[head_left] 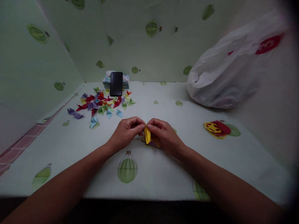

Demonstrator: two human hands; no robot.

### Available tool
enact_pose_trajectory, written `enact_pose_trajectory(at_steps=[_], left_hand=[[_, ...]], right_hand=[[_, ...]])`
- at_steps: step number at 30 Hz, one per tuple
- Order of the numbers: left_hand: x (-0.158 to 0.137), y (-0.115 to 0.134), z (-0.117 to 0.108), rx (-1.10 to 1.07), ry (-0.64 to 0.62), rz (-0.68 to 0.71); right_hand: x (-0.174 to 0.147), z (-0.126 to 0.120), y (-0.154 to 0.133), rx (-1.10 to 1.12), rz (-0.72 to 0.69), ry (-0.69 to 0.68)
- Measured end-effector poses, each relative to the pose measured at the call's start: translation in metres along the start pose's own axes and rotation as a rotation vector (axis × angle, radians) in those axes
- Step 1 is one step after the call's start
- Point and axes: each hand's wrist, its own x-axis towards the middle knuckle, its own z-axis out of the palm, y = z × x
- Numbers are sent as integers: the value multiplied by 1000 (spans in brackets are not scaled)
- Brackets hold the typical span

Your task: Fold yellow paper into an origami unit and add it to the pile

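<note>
A folded piece of yellow origami paper (147,136) is pinched at its upper end between both hands, over the middle of the table. My left hand (128,130) grips it from the left with thumb and forefinger. From the right, my right hand (164,133) pinches it the same way, the fingertips of both hands almost meeting. Under the hands lies a small stack of paper sheets (153,145), dark purple with yellowish edges, partly hidden by my right hand.
Many folded paper cranes (100,104) in several colours lie in a heap at the back left. A black phone (116,84) leans on a tissue box (126,81) behind them. At the right are red and yellow paper cutouts (216,128) and a large white plastic bag (224,71).
</note>
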Motion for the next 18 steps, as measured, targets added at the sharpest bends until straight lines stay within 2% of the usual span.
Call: enact_pose_trajectory(at_steps=[10, 18], left_hand=[[0, -1, 1, 23, -2, 17], [-2, 1, 1, 22, 1, -4]], right_hand=[[1, 0, -1, -9, 22, -11], [1, 0, 0, -56, -13, 2]])
